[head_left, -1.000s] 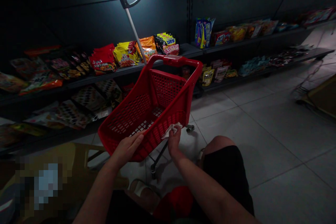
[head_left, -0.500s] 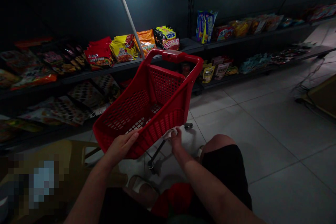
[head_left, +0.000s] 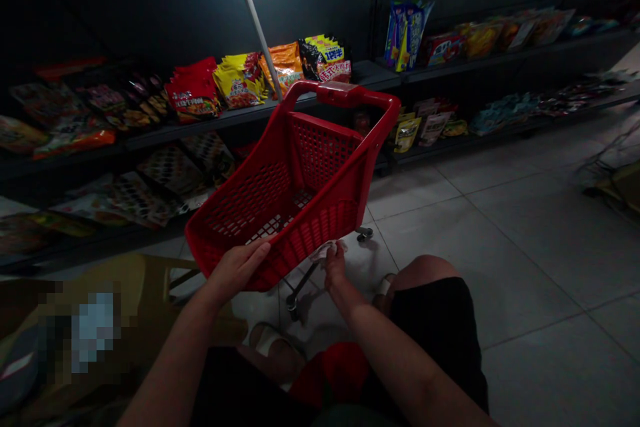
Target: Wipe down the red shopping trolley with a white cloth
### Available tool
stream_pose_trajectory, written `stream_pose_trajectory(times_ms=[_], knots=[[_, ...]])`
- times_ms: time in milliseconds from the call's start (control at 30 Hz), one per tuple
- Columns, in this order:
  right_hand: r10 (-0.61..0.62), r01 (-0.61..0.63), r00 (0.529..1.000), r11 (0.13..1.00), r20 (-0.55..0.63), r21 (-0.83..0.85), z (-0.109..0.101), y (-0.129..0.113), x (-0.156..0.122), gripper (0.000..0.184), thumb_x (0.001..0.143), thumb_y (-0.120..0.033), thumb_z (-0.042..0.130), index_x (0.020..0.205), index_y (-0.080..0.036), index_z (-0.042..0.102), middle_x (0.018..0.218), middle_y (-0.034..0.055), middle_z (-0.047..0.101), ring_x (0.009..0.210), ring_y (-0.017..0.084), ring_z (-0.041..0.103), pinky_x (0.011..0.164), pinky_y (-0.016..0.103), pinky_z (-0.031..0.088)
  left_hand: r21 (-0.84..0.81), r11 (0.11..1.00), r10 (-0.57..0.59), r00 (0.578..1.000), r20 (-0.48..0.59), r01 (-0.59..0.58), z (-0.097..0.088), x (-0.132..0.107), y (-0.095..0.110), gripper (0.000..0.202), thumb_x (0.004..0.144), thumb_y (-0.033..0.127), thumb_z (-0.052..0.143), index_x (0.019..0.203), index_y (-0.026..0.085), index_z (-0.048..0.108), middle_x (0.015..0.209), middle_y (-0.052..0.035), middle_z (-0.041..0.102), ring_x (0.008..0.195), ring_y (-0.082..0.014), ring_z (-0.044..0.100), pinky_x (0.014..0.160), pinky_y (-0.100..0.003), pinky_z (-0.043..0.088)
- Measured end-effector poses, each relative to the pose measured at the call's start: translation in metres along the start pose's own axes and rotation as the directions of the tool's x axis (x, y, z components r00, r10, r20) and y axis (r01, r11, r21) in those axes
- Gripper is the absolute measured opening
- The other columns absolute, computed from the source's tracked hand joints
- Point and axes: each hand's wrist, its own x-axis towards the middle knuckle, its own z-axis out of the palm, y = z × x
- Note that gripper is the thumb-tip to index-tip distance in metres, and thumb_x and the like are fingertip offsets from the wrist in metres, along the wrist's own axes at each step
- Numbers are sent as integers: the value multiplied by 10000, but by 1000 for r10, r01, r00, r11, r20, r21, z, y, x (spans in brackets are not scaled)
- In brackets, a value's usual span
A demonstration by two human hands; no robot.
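A red plastic shopping cart (head_left: pixel 300 180) stands tilted in front of me, its basket empty and its long grey handle pole (head_left: pixel 253 13) rising toward the top edge. My left hand (head_left: pixel 235 270) rests on the near rim of the basket, fingers laid flat along it. My right hand (head_left: pixel 334 265) is closed on a small white cloth (head_left: pixel 323 251) and presses it against the underside of the basket's near right corner. My bare knee (head_left: pixel 415 273) and black shorts show below.
Dark shelves (head_left: pixel 225 121) with snack packets run along the back, from left to right. A yellow plastic stool (head_left: pixel 150 293) sits at lower left. A cart wheel (head_left: pixel 364 233) stands on the grey tiled floor (head_left: pixel 525 233). Something wooden (head_left: pixel 620 187) lies at the right edge.
My right hand with the cloth has slid down from the basket's side to its lower edge. The view has shifted slightly, and the cart now sits higher in the picture.
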Motion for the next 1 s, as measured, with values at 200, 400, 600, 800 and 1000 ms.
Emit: stream_pose_trajectory(times_ms=[200, 400, 600, 800, 1000], knots=[[181, -172, 977, 981, -110, 91, -4, -22, 50, 600, 885, -381, 371, 1461, -219, 345, 1186, 89, 620, 951, 175, 641, 821, 356, 549, -15, 1000, 13, 1000, 4, -13, 2, 0, -2, 603, 948, 599, 369, 1363, 224, 596, 1339, -23, 648, 1276, -245, 576, 1138, -374, 383], [22, -26, 997, 998, 80, 49, 22, -58, -38, 617, 920, -393, 443, 1503, -215, 340, 1534, 110, 400, 1404, 211, 410, 1155, 455, 350, -64, 998, 4, 999, 33, -2, 1, 7, 5, 623, 950, 608, 347, 1373, 217, 586, 1345, -43, 644, 1287, -252, 565, 1148, -408, 366], [-475, 551, 768, 832, 429, -64, 31, -96, -70, 525, 936, -196, 416, 1446, -285, 496, 1568, 18, 366, 1519, 203, 171, 1239, 494, 193, -82, 996, 48, 999, 22, -46, 1, 11, 6, 589, 961, 575, 339, 1377, 235, 581, 1335, -25, 653, 1249, -239, 596, 1124, -389, 397], [-781, 916, 396, 371, 482, -152, 3, -174, 59, 326, 942, -219, 504, 1120, -374, 729, 1349, -18, 615, 1408, 211, 408, 1215, 520, 231, -70, 995, 68, 997, 21, -66, -2, 2, 11, 551, 961, 558, 354, 1368, 273, 591, 1332, -4, 652, 1235, -237, 609, 1095, -371, 427], [-866, 817, 500, 477, -14, -323, -5, -255, 135, 515, 920, -155, 329, 1368, -223, 574, 1470, 80, 487, 1443, 214, 337, 1176, 501, 302, -62, 994, 89, 995, 45, -86, -5, -7, 16, 506, 956, 528, 399, 1350, 290, 608, 1281, -5, 688, 1168, -243, 648, 1004, -349, 497]])
